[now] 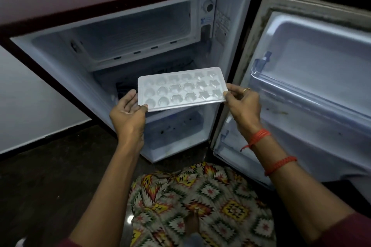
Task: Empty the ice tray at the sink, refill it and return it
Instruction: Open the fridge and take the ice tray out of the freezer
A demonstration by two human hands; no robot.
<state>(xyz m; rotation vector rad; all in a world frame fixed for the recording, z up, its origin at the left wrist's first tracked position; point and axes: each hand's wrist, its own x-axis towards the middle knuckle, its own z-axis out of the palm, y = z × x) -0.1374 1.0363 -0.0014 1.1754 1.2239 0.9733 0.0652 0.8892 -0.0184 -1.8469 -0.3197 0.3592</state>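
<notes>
A white ice tray (pixel 181 88) with several shaped cells is held level in front of the open small fridge (pixel 60 60). My left hand (pixel 128 115) grips the tray's near left corner, thumb on top. My right hand (pixel 242 103) pinches the tray's right end. The tray hangs just below the freezer compartment (pixel 132 32), whose flap is open and which looks bare inside. I cannot tell whether the cells hold ice or water.
The fridge door (pixel 313 78) stands open to the right, with a clear shelf rail across it. A lower drawer (pixel 176 132) sits under the tray. Dark floor (pixel 50 176) and a pale wall (pixel 30 106) lie to the left. Patterned clothing covers my lap.
</notes>
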